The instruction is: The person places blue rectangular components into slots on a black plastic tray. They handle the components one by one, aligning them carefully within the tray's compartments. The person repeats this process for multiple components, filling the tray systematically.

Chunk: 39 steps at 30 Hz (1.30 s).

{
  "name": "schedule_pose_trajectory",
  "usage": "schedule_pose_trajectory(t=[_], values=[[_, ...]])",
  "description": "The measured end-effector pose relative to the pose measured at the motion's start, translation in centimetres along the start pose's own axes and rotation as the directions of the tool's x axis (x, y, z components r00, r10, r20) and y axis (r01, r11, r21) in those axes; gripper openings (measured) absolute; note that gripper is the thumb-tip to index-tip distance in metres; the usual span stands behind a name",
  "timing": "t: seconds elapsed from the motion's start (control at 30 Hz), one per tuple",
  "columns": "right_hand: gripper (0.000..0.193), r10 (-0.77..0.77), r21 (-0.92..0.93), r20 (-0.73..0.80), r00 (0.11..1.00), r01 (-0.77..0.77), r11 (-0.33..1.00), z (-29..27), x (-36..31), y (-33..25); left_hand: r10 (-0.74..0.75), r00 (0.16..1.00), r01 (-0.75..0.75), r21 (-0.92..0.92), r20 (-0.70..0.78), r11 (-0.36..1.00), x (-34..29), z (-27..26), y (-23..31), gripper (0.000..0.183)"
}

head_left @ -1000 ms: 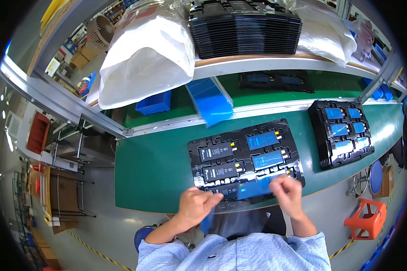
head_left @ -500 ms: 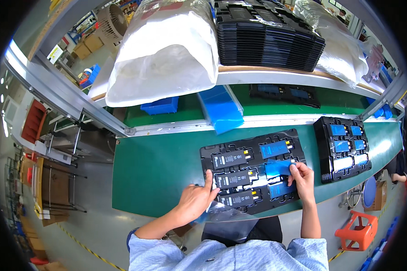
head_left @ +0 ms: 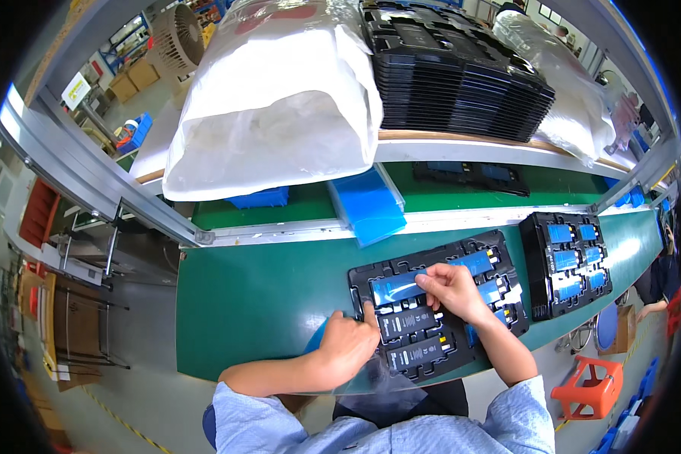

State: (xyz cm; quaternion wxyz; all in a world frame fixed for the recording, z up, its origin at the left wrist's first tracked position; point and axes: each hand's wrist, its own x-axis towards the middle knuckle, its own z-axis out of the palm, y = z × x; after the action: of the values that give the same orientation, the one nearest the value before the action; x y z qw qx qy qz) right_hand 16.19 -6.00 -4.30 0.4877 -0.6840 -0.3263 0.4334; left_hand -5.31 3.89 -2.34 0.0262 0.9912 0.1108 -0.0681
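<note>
On the bench lies a black plastic tray (head_left: 461,356) holding flat battery packs with yellow-tipped connectors. My right hand (head_left: 455,291) pinches the right end of a blue film (head_left: 396,288) over the upper left pack. Two bare black packs, a middle one (head_left: 408,323) and a lower one (head_left: 418,352), sit below it. Blue covers the right-column packs, such as the top one (head_left: 473,262); my right arm partly hides the others. At the tray's left edge my left hand (head_left: 348,348) extends one finger, its other fingers curled round clear and blue film sheets (head_left: 386,391).
A stack of black trays with blue-covered packs (head_left: 566,261) stands on the right. Loose blue sheets (head_left: 367,208) overhang the metal rail behind. Above, a shelf (head_left: 461,144) carries a white plastic bag (head_left: 280,113) and stacked black trays (head_left: 461,83). An orange stool (head_left: 589,387) stands right.
My right hand has gone from the right column's middle pack to the upper left pack. Blue film now lies over that pack, which was bare black. The whole view has shifted slightly.
</note>
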Motion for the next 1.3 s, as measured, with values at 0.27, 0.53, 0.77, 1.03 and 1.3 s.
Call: schedule_pose_trajectory(t=[0.27,0.53,0.77,1.03,1.3], values=[[0.023,0.074,-0.067,-0.025,0.997,-0.075,0.995,0.4,0.4,0.5,0.04,0.999,-0.041,0.019,0.029,0.999,-0.6,-0.2,-1.0,0.046],[0.024,0.075,-0.115,-0.044,0.996,-0.08,0.99,0.5,0.6,0.1,0.042,0.999,-0.042,-0.012,-0.001,0.999,-0.4,-0.5,-1.5,0.043],[0.023,0.088,-0.141,-0.055,0.995,-0.095,0.985,0.6,0.6,0.0,0.053,0.998,-0.053,-0.007,-0.032,0.999,-0.2,-0.4,-1.8,0.039],[0.022,0.052,-0.186,-0.091,0.994,-0.069,0.98,1.1,0.5,-0.7,0.075,0.994,-0.077,-0.019,-0.079,0.997,0.7,-0.2,-2.2,0.05],[0.021,0.029,-0.264,-0.114,0.993,-0.059,0.963,1.4,0.4,-1.0,0.068,0.992,-0.074,-0.058,-0.102,0.996,0.9,0.8,-2.3,0.048]])
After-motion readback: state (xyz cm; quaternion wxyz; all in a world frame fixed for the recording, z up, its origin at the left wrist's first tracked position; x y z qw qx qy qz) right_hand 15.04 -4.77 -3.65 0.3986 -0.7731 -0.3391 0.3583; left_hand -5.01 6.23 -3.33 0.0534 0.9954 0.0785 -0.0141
